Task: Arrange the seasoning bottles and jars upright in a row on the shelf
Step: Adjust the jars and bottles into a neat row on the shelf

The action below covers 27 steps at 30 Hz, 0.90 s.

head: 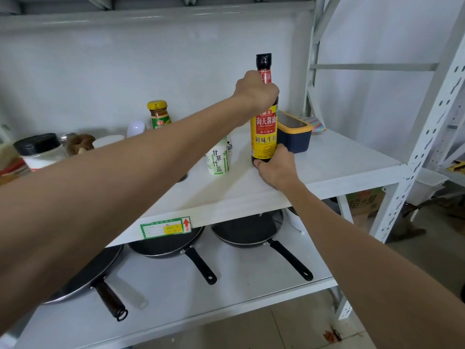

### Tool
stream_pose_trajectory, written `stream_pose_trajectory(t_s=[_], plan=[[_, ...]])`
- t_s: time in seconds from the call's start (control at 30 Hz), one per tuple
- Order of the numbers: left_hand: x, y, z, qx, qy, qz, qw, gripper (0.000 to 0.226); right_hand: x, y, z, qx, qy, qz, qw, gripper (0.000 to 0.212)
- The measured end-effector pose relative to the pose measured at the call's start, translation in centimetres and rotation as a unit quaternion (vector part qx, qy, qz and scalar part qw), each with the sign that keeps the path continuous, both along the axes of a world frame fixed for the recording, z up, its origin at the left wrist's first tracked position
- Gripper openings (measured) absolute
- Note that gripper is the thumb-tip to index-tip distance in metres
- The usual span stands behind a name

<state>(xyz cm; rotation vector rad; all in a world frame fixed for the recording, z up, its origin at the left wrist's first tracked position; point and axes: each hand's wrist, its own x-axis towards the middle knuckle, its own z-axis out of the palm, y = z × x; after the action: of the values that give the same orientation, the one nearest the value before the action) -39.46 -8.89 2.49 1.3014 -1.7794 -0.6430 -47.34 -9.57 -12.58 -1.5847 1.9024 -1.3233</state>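
Shelf (339, 159): white, smooth painted top; a base may slide on it if pushed low down

Soy sauce bottle (264, 127): tallest item, standing upright near the shelf's front edge, just left of a blue and yellow box (294, 137). Dark liquid fills it to the shoulder, so judged heavy, rigid and breakable, with a glossy label that may slip. Tall and narrow, hence prone to tipping; best held at the shoulder and steadied at the base, as is being done

Left hand (256, 93): closed around the bottle's shoulder below the neck

Right hand (275, 166): fingers curled against the bottle's foot, heel resting on the shelf; firmness of grip cannot be judged

Black-capped jar (40, 152): far left, upright, wide and stable

Salt bottle (217, 159): white plastic, upright just left of the soy sauce bottle; judged light, grasp round the body

Sauce jar (159, 114): yellow lid, upright at rear, partly hidden by the left forearm; likely glass
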Motion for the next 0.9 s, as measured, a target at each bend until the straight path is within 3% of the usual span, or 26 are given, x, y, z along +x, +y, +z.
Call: stream_pose_trajectory(t_s=[0.2, 0.4, 0.6, 0.67, 0.77, 0.9], plan=[[0.0, -0.2, -0.3, -0.005, -0.015, -0.007, 1.000, 0.015, 0.0, 0.0, 0.0, 0.006, 0.007, -0.007, 1.000, 0.044], [0.3, 0.2, -0.2, -0.005, -0.017, -0.022, 1.000, 0.029, 0.3, -0.1, -0.4, -0.002, -0.007, -0.033, 0.999, 0.046], [0.5, 1.5, -0.3, -0.017, -0.028, -0.026, 0.999, 0.025, 0.4, 0.0, -0.3, -0.002, -0.004, -0.043, 0.999, 0.049], [1.2, 2.9, -0.9, -0.049, -0.008, -0.001, 0.999, 0.026, 0.4, -0.1, -0.3, 0.000, 0.000, -0.045, 0.999, 0.048], [2.8, 5.3, -3.9, -0.094, 0.048, 0.085, 0.991, 0.055, 0.4, -0.5, -0.5, 0.004, 0.029, -0.044, 0.999, 0.053], [5.4, 6.8, -9.6, -0.044, 0.074, 0.151, 0.985, 0.041, 0.5, -0.6, -0.5, -0.005, 0.036, -0.053, 0.998, 0.071]])
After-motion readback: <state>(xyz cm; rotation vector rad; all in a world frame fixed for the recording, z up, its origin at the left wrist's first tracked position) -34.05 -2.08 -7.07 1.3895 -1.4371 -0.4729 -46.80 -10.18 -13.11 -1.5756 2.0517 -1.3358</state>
